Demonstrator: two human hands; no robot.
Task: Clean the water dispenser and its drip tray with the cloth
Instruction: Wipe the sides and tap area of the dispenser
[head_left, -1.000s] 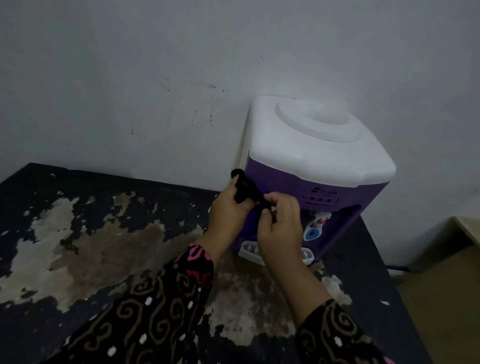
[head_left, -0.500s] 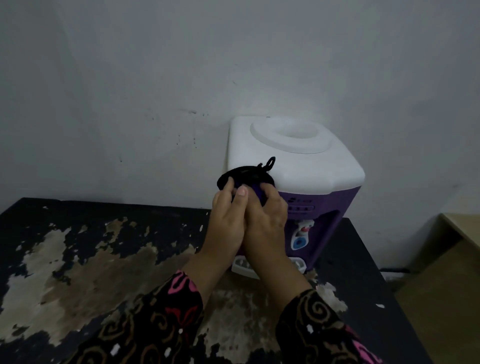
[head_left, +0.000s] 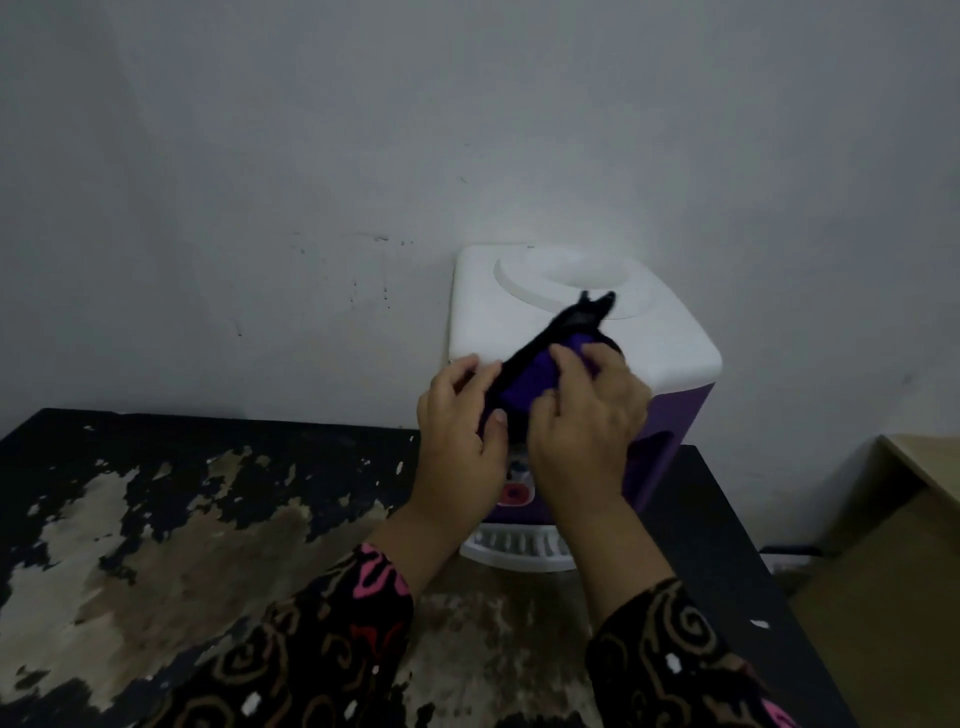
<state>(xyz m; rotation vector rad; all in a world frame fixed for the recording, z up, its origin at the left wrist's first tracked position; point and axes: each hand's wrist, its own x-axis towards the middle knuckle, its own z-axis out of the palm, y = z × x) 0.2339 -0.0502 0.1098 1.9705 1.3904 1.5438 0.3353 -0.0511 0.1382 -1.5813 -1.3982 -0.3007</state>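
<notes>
a modest home room, likely: scuffed grey wall (head_left: 260, 156), flaking black table (head_left: 156, 441), small tabletop water dispenser (head_left: 493, 322)

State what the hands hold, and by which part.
Both hold the purple-and-black cloth: left hand pinches its near end, right hand grips its middle.
</notes>
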